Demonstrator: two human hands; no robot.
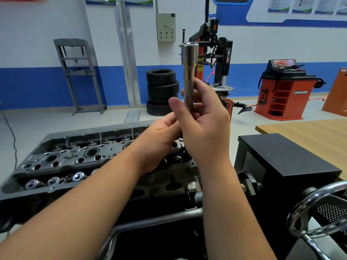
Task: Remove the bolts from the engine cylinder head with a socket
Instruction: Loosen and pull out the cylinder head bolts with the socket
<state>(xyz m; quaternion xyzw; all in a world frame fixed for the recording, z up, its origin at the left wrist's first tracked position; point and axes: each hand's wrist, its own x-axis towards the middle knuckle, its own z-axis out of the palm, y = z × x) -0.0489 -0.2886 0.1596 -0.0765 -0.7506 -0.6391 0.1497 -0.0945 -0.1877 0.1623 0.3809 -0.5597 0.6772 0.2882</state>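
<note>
Both hands, left hand (pixel 159 136) and right hand (pixel 204 121), gripped the long socket (pixel 189 72) upright at frame centre, above the cylinder head (pixel 62 158) at lower left. Best practice: seat it squarely on each bolt. Tyres (pixel 162 91) stood beyond.

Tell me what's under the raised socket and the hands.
Under the socket, gripped upright by the right hand and left hand, lies the cylinder head. The hands and forearms hide its right part.
</note>
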